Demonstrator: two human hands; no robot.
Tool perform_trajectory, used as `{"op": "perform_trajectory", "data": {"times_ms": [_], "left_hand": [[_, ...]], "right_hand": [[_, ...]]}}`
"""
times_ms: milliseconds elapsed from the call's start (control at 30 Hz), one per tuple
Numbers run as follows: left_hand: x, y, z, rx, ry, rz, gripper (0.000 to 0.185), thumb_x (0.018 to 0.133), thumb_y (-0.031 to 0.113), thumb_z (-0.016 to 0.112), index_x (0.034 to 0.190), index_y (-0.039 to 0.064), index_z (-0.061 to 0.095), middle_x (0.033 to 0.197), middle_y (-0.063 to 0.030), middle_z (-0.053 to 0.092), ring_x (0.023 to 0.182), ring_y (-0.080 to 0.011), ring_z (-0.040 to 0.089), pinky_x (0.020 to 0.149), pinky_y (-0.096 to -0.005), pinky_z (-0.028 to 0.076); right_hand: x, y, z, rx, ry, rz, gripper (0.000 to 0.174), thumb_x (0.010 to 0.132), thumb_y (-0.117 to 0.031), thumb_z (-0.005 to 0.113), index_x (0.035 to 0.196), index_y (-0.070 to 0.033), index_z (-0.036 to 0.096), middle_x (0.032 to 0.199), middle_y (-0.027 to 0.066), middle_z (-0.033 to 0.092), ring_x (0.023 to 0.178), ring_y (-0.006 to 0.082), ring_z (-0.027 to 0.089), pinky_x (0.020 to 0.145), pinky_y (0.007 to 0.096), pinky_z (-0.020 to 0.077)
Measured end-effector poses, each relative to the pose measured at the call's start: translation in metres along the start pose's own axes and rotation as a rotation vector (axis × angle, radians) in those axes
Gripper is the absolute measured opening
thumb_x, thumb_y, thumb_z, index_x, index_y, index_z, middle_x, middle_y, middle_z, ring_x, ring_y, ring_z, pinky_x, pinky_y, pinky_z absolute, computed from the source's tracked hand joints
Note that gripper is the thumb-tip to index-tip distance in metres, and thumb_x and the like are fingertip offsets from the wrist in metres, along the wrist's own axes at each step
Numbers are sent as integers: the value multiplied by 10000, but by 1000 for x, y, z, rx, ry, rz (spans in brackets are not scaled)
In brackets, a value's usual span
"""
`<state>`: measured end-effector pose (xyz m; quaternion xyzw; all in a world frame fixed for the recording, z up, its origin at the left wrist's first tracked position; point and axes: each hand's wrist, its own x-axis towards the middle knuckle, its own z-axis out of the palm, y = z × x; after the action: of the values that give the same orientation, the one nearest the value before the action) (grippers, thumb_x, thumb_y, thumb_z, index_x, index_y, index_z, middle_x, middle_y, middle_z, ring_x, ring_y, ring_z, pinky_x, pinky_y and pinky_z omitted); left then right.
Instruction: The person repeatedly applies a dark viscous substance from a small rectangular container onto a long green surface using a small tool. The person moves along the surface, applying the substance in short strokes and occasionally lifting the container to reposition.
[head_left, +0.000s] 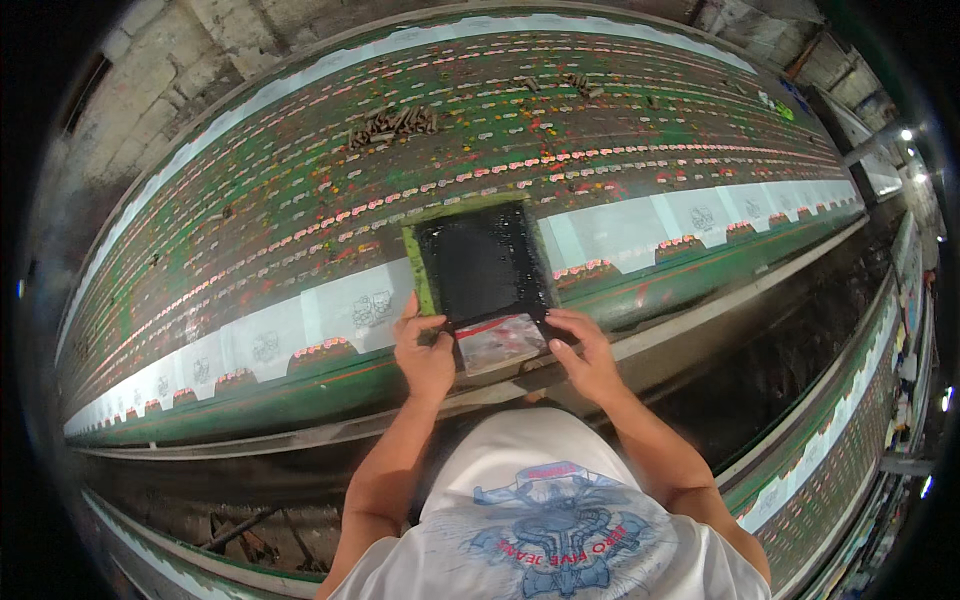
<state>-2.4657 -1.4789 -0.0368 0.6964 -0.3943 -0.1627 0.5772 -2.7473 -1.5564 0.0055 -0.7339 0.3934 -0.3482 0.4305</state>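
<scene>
My left hand (427, 349) grips the near left corner of a screen-printing frame (421, 274), its thumb on the inner side. At the near right corner is my right hand (589, 356), fingers and thumb around the frame's edge. Black ink (480, 262) covers the mesh. At the frame's near end, between my hands, a flat pale block (502, 349) stained red has a red strip along its far edge. The frame lies over a row of pale cut pieces (626, 225). Black outline cartoon figures (373, 307) show on the pieces to its left.
The long printing table (262, 210) carries rows of small coloured prints and paint stains. Small brownish cylindrical pieces (397, 126) are heaped on it, with another cluster (585, 85) farther right. A pale rail (660, 330) borders the near side. Another printing table (817, 472) stands at right behind me.
</scene>
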Motion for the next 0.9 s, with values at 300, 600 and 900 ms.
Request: {"op": "perform_trajectory", "data": {"times_ms": [300, 600, 900], "left_hand": [[-11, 6, 43, -27, -27, -92, 302, 791, -159, 750, 1009, 50, 742, 1650, -249, 589, 1525, -351, 557, 1280, -485, 379], [-8, -1, 46, 28, -39, -76, 301, 761, -144, 762, 972, 71, 758, 1651, -230, 592, 1405, -336, 625, 1226, -441, 448], [-3, 2, 40, -44, -96, -150, 365, 848, -75, 780, 1181, 74, 780, 1594, -238, 608, 1485, -400, 561, 1257, -476, 425]], "right_hand": [[16, -13, -41, -304, -145, -312, 425, 925, -87, 811, 1346, -65, 751, 1427, 171, 700, 1363, 433, 628, 1159, 543, 495], [48, -36, -10, -896, -500, -506, 444, 948, -156, 681, 1365, -9, 728, 1312, 130, 725, 1185, 317, 650, 1004, 473, 528], [113, -46, -11, -777, -173, -191, 268, 940, -148, 736, 1130, 39, 715, 1041, 221, 719, 961, 439, 726, 845, 534, 622]]}}
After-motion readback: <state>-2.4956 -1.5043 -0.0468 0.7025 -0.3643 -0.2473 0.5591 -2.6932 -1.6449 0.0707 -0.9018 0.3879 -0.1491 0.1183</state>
